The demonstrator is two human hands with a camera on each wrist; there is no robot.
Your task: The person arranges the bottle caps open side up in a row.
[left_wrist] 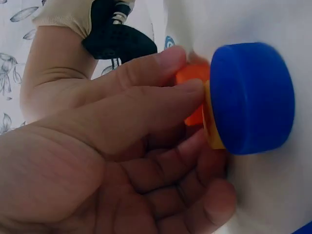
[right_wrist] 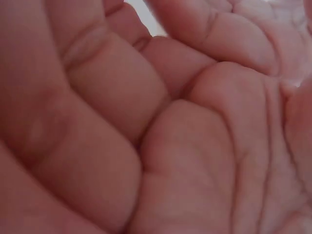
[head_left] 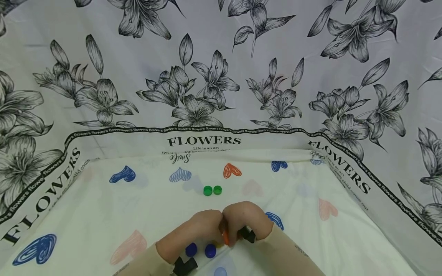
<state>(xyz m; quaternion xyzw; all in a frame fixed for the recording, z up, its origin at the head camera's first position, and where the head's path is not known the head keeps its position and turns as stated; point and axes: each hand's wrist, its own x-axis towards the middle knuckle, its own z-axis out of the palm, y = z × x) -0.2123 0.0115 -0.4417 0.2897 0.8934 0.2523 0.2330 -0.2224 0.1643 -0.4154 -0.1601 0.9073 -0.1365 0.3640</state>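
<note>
1. Head view: I see the left hand (head_left: 206, 225) and right hand (head_left: 244, 218) touching at the knuckles over a white cloth (head_left: 165, 214). The orange piece (head_left: 226, 236) shows low between them.
2. From the left wrist, the left thumb lies across the orange piece, with fingers curled beneath; I read that as a pinch. One fingertip (left_wrist: 171, 57) of the right hand touches its upper edge, and I judge that hand to be pinching it too.
3. From the right wrist I get only folded fingers and palm, so I cannot tell how firm that hold is.
4. My main worry: two hands crowd one small piece. If one lets go too soon, or they pull against each other, it could slip and roll.
5. The yellow piece (left_wrist: 213, 139) sits tight by the left thumb, behind a blue cap (left_wrist: 253, 97). A careless thumb could knock either askew.
6. Two green caps (head_left: 217, 190) stand side by side beyond the hands; I think only a wide sweep or a tugged cloth would upset them.
</note>
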